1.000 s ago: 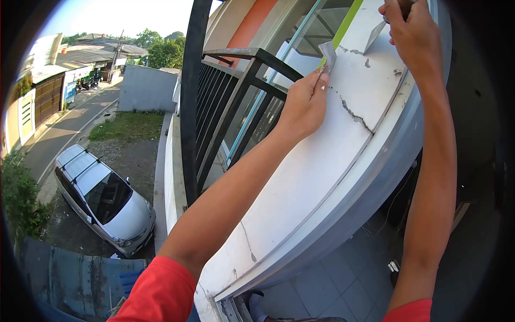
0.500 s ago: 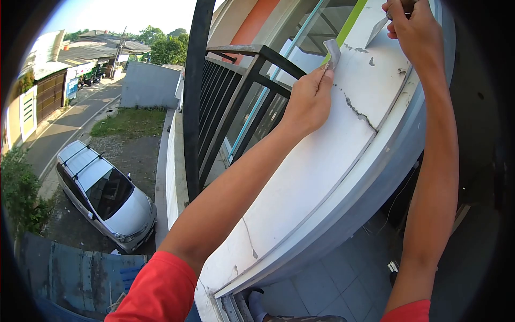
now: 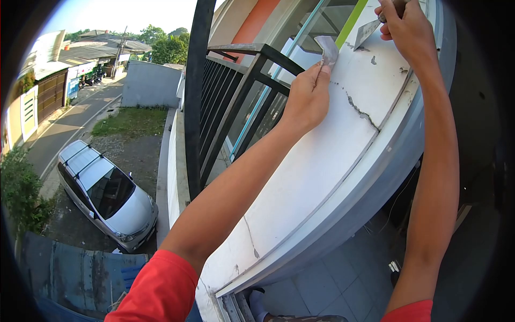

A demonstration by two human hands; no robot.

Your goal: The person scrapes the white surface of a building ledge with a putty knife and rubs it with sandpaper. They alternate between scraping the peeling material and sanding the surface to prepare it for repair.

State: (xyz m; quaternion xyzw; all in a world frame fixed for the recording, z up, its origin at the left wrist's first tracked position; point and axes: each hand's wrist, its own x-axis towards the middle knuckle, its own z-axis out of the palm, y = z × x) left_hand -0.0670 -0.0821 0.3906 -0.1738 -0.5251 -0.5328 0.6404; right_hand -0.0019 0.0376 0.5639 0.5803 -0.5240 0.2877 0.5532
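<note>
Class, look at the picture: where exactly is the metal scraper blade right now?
The scraper blade is at the top of the head view, held in the right hand, its edge on the white ledge above the crack, right of the left hand.

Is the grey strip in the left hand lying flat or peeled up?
Peeled up: the grey strip curls off the white ledge, pinched by the left hand.

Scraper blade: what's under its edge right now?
The scraper in the right hand rests on the white ledge, near chipped paint spots. The surface directly beneath the blade is covered.
</note>
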